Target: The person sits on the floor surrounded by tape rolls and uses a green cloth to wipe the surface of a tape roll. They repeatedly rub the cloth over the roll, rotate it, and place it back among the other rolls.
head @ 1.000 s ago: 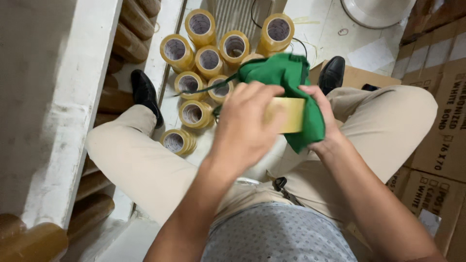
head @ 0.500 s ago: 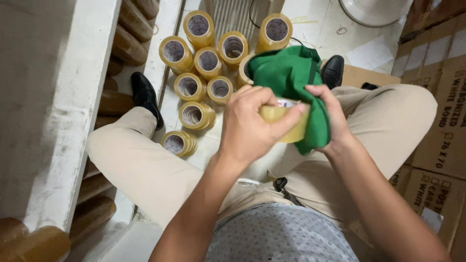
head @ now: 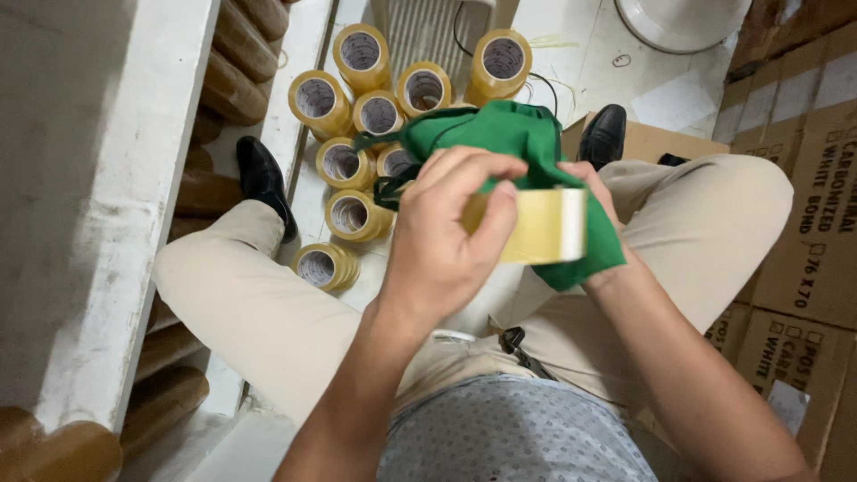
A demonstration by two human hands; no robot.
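Nine tape rolls (head: 361,156) crowd the white floor (head: 643,85).

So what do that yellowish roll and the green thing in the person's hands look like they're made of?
The roll looks like glossy, translucent plastic packing tape: its band is amber and slightly see-through, and similar rolls on the floor show what look like pale cardboard cores. The green cloth seems a soft matte fabric, since it folds and drapes over the right hand. The left hand grips the roll.

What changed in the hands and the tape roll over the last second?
The left hand shifted its fingers along the yellow tape roll, exposing more of the roll's side. The right hand kept the green cloth against it. Both hands stayed on the roll; the tape rolls on the floor did not move.
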